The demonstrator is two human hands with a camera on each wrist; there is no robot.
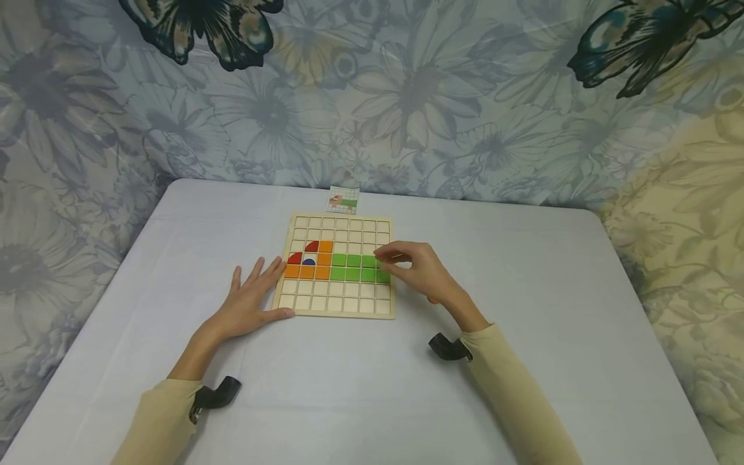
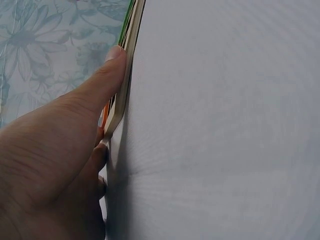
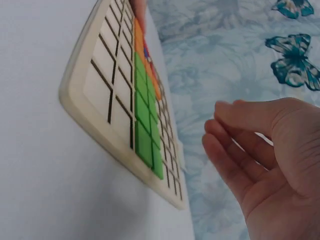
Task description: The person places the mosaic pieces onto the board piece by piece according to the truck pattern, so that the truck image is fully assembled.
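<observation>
A square wooden grid board (image 1: pixel 334 315) lies on the white table. Across its middle run two rows of green tiles (image 1: pixel 352 274), with orange tiles (image 1: pixel 323 272) to their left. Two red quarter-round pieces (image 1: pixel 312 247) and a blue half-round piece (image 1: pixel 309 262) sit among the orange. My left hand (image 1: pixel 247 307) rests at the board's near left corner, fingers spread, thumb along the near edge. Over the right end of the green rows hovers my right hand (image 1: pixel 421 268); its fingers bend loosely, thumb near the index fingertip, with no piece visible between them in the right wrist view.
A small pattern card (image 1: pixel 343 200) with a coloured grid lies just behind the board. White cloth (image 1: pixel 360 387) covers the table. Floral fabric (image 1: pixel 407 97) with butterflies hangs at the back and sides. Black camera mounts (image 1: pixel 221 394) sit on both wrists.
</observation>
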